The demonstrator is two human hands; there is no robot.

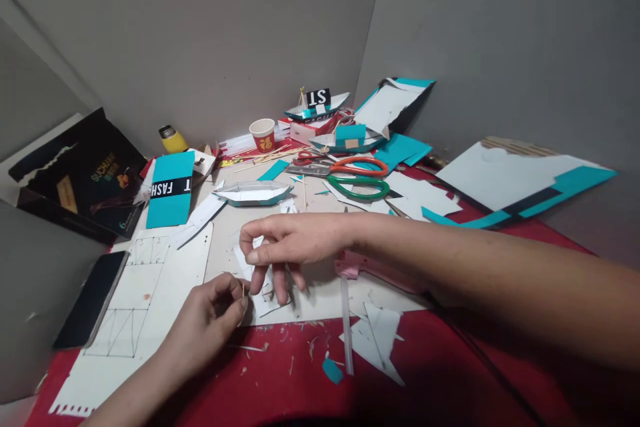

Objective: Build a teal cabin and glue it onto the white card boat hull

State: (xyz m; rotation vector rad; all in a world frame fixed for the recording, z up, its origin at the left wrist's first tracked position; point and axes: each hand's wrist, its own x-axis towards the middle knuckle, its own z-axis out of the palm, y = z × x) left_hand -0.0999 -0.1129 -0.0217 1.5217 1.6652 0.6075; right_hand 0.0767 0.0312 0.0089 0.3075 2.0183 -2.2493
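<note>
My left hand (pixel 210 313) is closed in a pinch at the front edge of the pale work board (pixel 310 307). Between its thumb and finger shows the tip of a small thin wooden stick (pixel 243 290). My right hand (pixel 280 247) reaches in from the right, its fingers apart and pointing down, with nothing visible in them. Beneath it lie white paper pieces (pixel 267 303), partly hidden by the fingers. Under my right forearm is a pink glue gun (pixel 370 270), partly covered, with a clear glue stick (pixel 347 340) by it. A cardboard boat hull (pixel 255 193) sits beyond my right hand.
Orange-handled scissors (pixel 360 165) and green-handled scissors (pixel 359 189) lie behind. Two more boats (pixel 320 107), a paper cup (pixel 263 135) and thin sticks stand farther back. On the left are a phone (pixel 91 300), a drawn sheet (pixel 150 287) and a black box (pixel 85 180).
</note>
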